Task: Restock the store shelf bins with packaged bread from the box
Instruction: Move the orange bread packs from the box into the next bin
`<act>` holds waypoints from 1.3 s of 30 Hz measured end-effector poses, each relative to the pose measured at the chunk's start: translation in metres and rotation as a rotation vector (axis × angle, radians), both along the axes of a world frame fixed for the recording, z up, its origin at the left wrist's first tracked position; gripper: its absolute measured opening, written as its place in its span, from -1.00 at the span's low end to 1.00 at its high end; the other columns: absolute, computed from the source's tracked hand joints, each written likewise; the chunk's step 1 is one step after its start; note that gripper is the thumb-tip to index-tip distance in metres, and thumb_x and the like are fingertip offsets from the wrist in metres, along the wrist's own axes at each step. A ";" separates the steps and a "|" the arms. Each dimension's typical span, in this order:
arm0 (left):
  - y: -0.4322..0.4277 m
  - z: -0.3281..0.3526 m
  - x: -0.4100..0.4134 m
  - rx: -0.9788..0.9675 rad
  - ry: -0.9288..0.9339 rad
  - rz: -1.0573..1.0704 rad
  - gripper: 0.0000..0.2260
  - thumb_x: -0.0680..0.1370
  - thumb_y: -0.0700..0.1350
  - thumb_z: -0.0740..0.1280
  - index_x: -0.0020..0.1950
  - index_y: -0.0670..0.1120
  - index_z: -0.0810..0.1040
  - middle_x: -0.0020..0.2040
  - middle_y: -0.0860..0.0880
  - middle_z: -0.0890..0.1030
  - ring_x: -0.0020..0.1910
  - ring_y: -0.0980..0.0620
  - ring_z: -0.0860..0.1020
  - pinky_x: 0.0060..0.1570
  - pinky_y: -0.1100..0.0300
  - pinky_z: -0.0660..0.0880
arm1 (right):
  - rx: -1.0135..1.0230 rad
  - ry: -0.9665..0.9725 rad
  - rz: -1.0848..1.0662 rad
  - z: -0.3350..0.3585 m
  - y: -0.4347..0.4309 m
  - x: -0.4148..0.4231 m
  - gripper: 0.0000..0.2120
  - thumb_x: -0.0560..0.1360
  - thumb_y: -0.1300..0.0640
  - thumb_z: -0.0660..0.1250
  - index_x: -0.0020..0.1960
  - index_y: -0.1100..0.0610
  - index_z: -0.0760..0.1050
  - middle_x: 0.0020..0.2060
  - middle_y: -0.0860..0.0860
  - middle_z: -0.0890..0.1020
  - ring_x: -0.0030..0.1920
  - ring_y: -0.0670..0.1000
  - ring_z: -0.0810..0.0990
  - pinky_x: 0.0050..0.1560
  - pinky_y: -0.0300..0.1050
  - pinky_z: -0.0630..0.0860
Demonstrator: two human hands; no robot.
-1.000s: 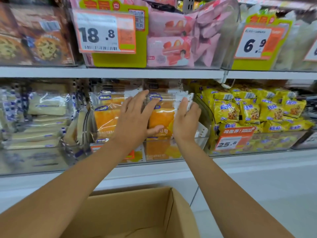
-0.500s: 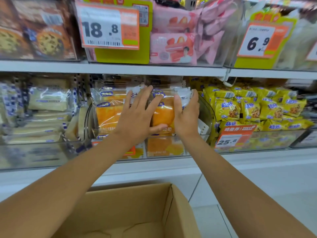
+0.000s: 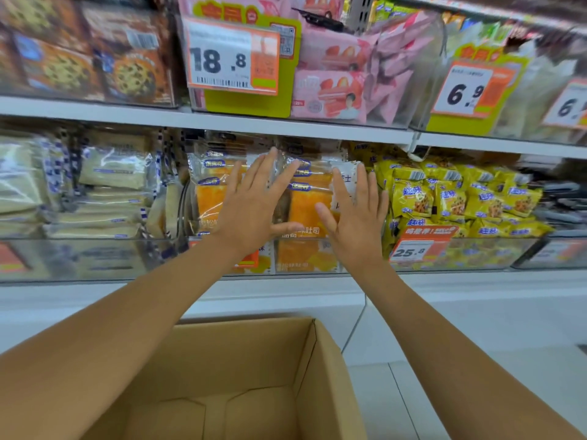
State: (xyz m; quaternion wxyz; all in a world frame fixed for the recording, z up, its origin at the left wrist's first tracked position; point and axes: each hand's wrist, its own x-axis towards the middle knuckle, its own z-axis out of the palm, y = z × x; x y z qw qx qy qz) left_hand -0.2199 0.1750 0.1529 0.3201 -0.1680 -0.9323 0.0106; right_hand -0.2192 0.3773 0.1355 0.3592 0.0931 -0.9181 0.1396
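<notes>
Orange bread packs (image 3: 306,208) in clear wrap stand upright in a clear shelf bin (image 3: 305,258) on the middle shelf. My left hand (image 3: 254,204) is flat against the front of the packs, fingers spread. My right hand (image 3: 355,217) is open beside it, palm toward the right-hand pack, holding nothing. Below my arms stands the open cardboard box (image 3: 314,354); the part of its floor that shows is bare.
Pale bread packs (image 3: 104,192) fill the bin to the left, yellow snack bags (image 3: 460,201) the bin to the right. Above, a shelf holds pink packs (image 3: 330,77), cookie boxes (image 3: 95,58) and price tags (image 3: 232,57). White tiled floor lies to the right of the box.
My right hand has let go of the pack's edge and opened, moving slightly right. My left hand has spread flatter on the packs. The view has shifted closer to the shelf.
</notes>
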 end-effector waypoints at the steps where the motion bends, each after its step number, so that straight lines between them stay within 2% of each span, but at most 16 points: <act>1: -0.001 0.001 0.007 0.022 0.012 0.004 -0.08 0.40 0.48 0.14 0.62 0.06 -0.04 0.61 -0.17 0.06 0.57 -0.16 0.13 0.51 -0.20 0.02 | 0.004 0.011 0.006 0.002 -0.001 0.006 -0.33 0.56 -0.37 -0.13 0.56 -0.06 0.18 0.58 0.13 0.09 0.57 0.18 0.00 0.51 0.13 -0.17; 3: -0.002 0.001 0.022 0.108 0.021 -0.002 -0.15 0.43 0.39 0.27 0.59 -0.01 0.15 0.55 -0.17 0.26 0.49 -0.18 0.28 0.45 -0.18 0.19 | 0.010 -0.001 0.026 0.007 -0.006 0.020 -0.37 0.57 -0.31 -0.03 0.52 -0.02 0.26 0.54 0.15 0.20 0.55 0.19 0.10 0.49 0.12 -0.07; 4: -0.002 0.000 0.031 0.157 0.026 -0.010 -0.24 0.44 0.33 0.33 0.52 -0.04 0.29 0.46 -0.16 0.38 0.41 -0.18 0.37 0.37 -0.15 0.29 | 0.005 -0.019 0.047 0.009 -0.011 0.028 -0.41 0.58 -0.28 0.02 0.49 0.00 0.33 0.50 0.16 0.29 0.51 0.20 0.20 0.46 0.15 0.05; 6: -0.005 -0.007 0.052 0.222 0.055 -0.031 -0.50 0.45 0.21 0.42 0.24 -0.08 0.50 0.16 -0.12 0.54 0.16 -0.17 0.50 0.12 -0.07 0.41 | -0.003 -0.047 0.134 0.009 -0.024 0.048 -0.52 0.57 -0.19 0.12 0.33 0.07 0.48 0.28 0.16 0.49 0.30 0.21 0.45 0.27 0.18 0.36; 8: -0.015 -0.023 0.080 0.306 -0.015 -0.079 -0.67 0.46 0.08 0.46 0.05 -0.11 0.53 -0.03 -0.10 0.55 -0.04 -0.16 0.52 -0.08 -0.03 0.43 | 0.013 -0.055 0.228 -0.004 -0.039 0.073 -0.60 0.55 -0.12 0.18 0.15 0.15 0.56 0.05 0.13 0.58 0.05 0.19 0.56 0.01 0.09 0.49; 10: -0.032 -0.049 0.114 0.409 -0.185 -0.086 -0.73 0.49 0.05 0.45 0.02 -0.10 0.52 -0.06 -0.06 0.55 -0.08 -0.10 0.53 -0.17 0.03 0.44 | 0.019 -0.149 0.319 -0.028 -0.053 0.098 -0.66 0.56 -0.06 0.25 0.11 0.19 0.57 -0.02 0.12 0.59 -0.01 0.16 0.56 -0.04 0.05 0.50; 12: -0.053 -0.083 0.150 0.460 -0.388 -0.018 -0.73 0.52 0.10 0.41 0.06 -0.06 0.51 -0.01 0.00 0.54 -0.04 -0.01 0.53 -0.15 0.09 0.45 | 0.005 -0.345 0.380 -0.059 -0.066 0.127 -0.68 0.58 -0.03 0.30 0.18 0.18 0.56 0.05 0.11 0.59 0.06 0.14 0.55 0.04 0.01 0.47; 15: -0.085 -0.141 0.202 0.480 -0.709 0.109 -0.64 0.51 0.19 0.38 0.18 0.00 0.49 0.12 0.06 0.50 0.03 0.06 0.52 0.00 0.13 0.51 | -0.056 -0.652 0.415 -0.112 -0.083 0.170 -0.61 0.60 -0.11 0.24 0.29 0.12 0.50 0.19 0.04 0.56 0.15 0.05 0.53 0.14 -0.05 0.47; 20: -0.130 -0.241 0.259 0.444 -1.184 0.250 -0.44 0.45 0.24 0.41 0.35 -0.01 0.44 0.30 -0.04 0.49 0.23 -0.03 0.51 0.21 0.04 0.49 | 0.090 -1.087 0.349 -0.218 -0.101 0.212 -0.55 0.59 -0.17 0.21 0.36 0.06 0.42 0.27 0.04 0.51 0.24 0.04 0.49 0.22 -0.06 0.45; 23: -0.142 -0.298 0.282 0.465 -1.406 0.270 -0.35 0.47 0.15 0.45 0.49 0.00 0.34 0.45 -0.04 0.41 0.38 -0.04 0.42 0.26 0.11 0.46 | 0.107 -1.291 0.347 -0.268 -0.106 0.231 -0.49 0.59 -0.18 0.21 0.44 0.08 0.37 0.37 0.05 0.45 0.35 0.07 0.43 0.30 -0.06 0.41; 25: -0.148 -0.332 0.289 0.462 -1.515 0.310 -0.35 0.50 0.08 0.44 0.53 0.03 0.27 0.50 -0.04 0.35 0.42 -0.03 0.39 0.21 0.22 0.45 | 0.119 -1.369 0.375 -0.293 -0.109 0.239 -0.48 0.59 -0.18 0.22 0.44 0.07 0.37 0.39 0.06 0.44 0.38 0.07 0.41 0.34 -0.05 0.40; 29: -0.156 -0.379 0.293 0.508 -1.699 0.388 -0.30 0.48 0.11 0.45 0.55 0.02 0.25 0.49 -0.05 0.36 0.43 -0.07 0.37 0.28 0.07 0.38 | 0.153 -1.463 0.401 -0.324 -0.119 0.242 -0.48 0.57 -0.15 0.25 0.44 0.09 0.37 0.38 0.09 0.46 0.37 0.08 0.44 0.35 -0.05 0.40; 33: -0.157 -0.405 0.300 0.560 -1.822 0.429 -0.42 0.49 -0.06 0.48 0.47 -0.04 0.36 0.38 -0.05 0.49 0.30 -0.04 0.49 0.22 0.10 0.45 | 0.106 -1.543 0.402 -0.338 -0.125 0.245 -0.46 0.57 -0.15 0.25 0.44 0.12 0.37 0.36 0.09 0.47 0.36 0.07 0.45 0.34 -0.03 0.41; 35: -0.154 -0.412 0.303 0.542 -1.828 0.462 -0.39 0.48 -0.15 0.49 0.48 -0.07 0.34 0.37 -0.07 0.50 0.31 -0.06 0.49 0.24 0.09 0.47 | 0.048 -1.575 0.389 -0.340 -0.127 0.245 -0.50 0.57 -0.13 0.27 0.40 0.13 0.41 0.30 0.09 0.53 0.29 0.06 0.50 0.28 -0.05 0.45; 37: -0.153 -0.413 0.304 0.428 -1.780 0.480 -0.37 0.47 -0.13 0.49 0.49 -0.04 0.33 0.38 -0.08 0.48 0.33 -0.09 0.47 0.29 0.03 0.45 | -0.012 -1.584 0.382 -0.339 -0.128 0.245 -0.57 0.58 -0.08 0.29 0.34 0.14 0.47 0.23 0.08 0.59 0.21 0.05 0.55 0.20 -0.08 0.49; 39: -0.154 -0.412 0.303 0.177 -1.697 0.447 -0.54 0.47 -0.03 0.48 0.34 0.02 0.48 0.32 -0.04 0.48 0.32 -0.09 0.43 0.31 0.01 0.40 | -0.047 -1.584 0.371 -0.336 -0.128 0.245 -0.60 0.57 -0.07 0.31 0.32 0.13 0.49 0.19 0.07 0.60 0.16 0.03 0.57 0.12 -0.10 0.51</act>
